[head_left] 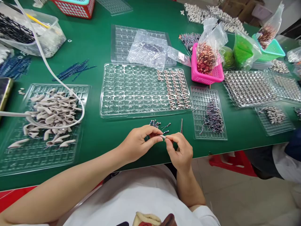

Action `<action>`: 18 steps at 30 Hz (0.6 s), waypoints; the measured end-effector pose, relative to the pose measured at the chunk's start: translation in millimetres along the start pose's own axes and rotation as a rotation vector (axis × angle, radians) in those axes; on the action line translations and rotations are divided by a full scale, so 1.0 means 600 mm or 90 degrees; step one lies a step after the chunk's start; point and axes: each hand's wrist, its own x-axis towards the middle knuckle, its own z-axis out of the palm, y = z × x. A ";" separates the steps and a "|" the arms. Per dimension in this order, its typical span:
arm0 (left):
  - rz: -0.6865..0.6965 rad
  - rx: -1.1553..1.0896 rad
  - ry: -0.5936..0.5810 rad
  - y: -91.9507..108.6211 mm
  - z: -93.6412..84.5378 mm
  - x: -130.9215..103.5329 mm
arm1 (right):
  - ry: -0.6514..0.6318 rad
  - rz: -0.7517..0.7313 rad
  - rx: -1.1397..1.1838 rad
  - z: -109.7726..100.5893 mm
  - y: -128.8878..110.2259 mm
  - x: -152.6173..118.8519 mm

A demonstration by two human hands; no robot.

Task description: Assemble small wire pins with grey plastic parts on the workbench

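My left hand (138, 142) pinches a small light-grey earbud shell (162, 137) between thumb and fingers. At the shell's other end, my right hand (180, 149) has its thumb and fingertips closed; any small part between them is hidden. Just beyond my hands lie several small dark components with thin leads (155, 123), and tweezers (181, 125) stick out beside my right hand. A clear compartment tray (134, 89) lies farther back, its right columns filled with small grey pieces (177, 89). To the left, many grey shells (55, 110) are heaped on another clear tray (58, 158).
On the right, a clear tray (197, 125) carries a pile of leaded components (213, 116). Behind it stands a pink basket (208, 77) with a bag of copper-coloured parts (206, 58). A white cable (47, 64) loops over the left heap. A person's sleeve (285, 160) shows at right.
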 end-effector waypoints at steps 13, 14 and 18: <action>0.109 -0.019 0.021 -0.002 0.002 -0.003 | -0.001 0.012 0.100 -0.007 0.004 -0.004; 0.115 -0.019 0.023 -0.003 0.002 -0.003 | 0.001 0.019 0.101 -0.007 0.004 -0.004; 0.139 -0.015 0.033 -0.004 0.003 -0.003 | 0.007 0.024 0.101 -0.006 0.001 -0.004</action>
